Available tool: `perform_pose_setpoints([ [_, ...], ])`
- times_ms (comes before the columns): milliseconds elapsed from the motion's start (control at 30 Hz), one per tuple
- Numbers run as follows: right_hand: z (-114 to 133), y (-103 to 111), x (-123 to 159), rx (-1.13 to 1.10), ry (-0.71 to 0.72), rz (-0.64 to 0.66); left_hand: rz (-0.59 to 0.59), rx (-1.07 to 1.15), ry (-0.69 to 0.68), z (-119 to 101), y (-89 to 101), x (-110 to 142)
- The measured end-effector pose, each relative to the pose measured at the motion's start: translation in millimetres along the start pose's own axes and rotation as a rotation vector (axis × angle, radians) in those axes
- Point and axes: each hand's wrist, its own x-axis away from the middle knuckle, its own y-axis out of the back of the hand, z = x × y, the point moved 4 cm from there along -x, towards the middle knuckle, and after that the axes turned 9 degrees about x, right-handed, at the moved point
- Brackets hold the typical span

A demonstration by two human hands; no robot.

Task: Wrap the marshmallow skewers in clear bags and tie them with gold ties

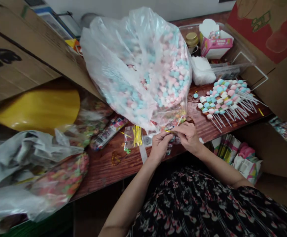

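Observation:
My left hand (161,144) and my right hand (188,135) meet at the table's front edge, with fingers pinched together. Between the fingertips runs a gold twist tie (168,131). My left hand grips a small wrapped candy skewer, mostly hidden by the fingers; its white stick (180,120) points up and away. My right hand pinches the tie. Just beyond lies a clear bag of gummy candies (174,115), in front of a huge plastic bag of pink, blue and white marshmallows (173,75). A packet of gold twist ties (137,135) is left of my left hand.
On the right, marshmallow skewers (222,98) lie piled, sticks toward me. Behind them stands a clear plastic bin (242,62) with a pink carton (216,47) and a jar. Cardboard boxes (35,49) flank both sides. Bagged gummies (62,181) sit at left; packets fill a shelf below.

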Motion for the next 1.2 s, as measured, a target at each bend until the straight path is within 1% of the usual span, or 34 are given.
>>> perform_pose_setpoints([
  [67,0,-1,-1,-0.094,-0.007,0.008,-0.018,0.034,0.023,1,4.5,5],
  [133,2,-1,-2,-0.128,-0.031,-0.013,-0.022,0.061,0.028,1,5.9,9],
  [233,9,0,0,-0.061,-0.062,-0.066,-0.038,0.085,-0.006,-2,5.9,10],
  [333,15,-3,8,0.015,-0.052,-0.114,-0.067,0.077,0.021,-4,6.1,10],
  [433,15,-5,19,-0.016,-0.036,-0.188,-0.071,0.071,0.046,-6,5.5,11],
  [500,11,-4,26,-0.066,-0.081,-0.229,-0.057,0.058,0.023,-6,4.4,11],
  [533,7,-3,28,-0.095,-0.12,-0.221,-0.044,0.039,0.01,-7,3.6,11],
  [600,0,-3,28,-0.203,-0.221,-0.126,-0.013,-0.016,-0.011,-6,1.8,11],
  [700,-10,-7,22,-0.489,-0.382,0.084,0.044,-0.104,-0.044,-7,-1.3,10],
  [767,-14,-7,18,-0.624,-0.438,0.17,0.077,-0.159,-0.079,-10,-3.1,8],
  [900,-16,-8,13,-0.751,-0.43,0.277,0.131,-0.26,-0.16,-20,-6.8,6],
  [967,-17,-11,14,-0.804,-0.474,0.291,0.147,-0.315,-0.204,-25,-9.2,6],
  [1033,-20,-12,15,-0.806,-0.514,0.283,0.158,-0.36,-0.241,-28,-12.1,6],
  [1100,-22,-11,13,-0.773,-0.485,0.298,0.167,-0.386,-0.257,-31,-14.7,6],
  [1133,-23,-9,12,-0.751,-0.438,0.326,0.178,-0.394,-0.252,-31,-15.8,7],
  [1200,-23,-5,8,-0.69,-0.299,0.427,0.222,-0.404,-0.209,-31,-17.4,7],
])
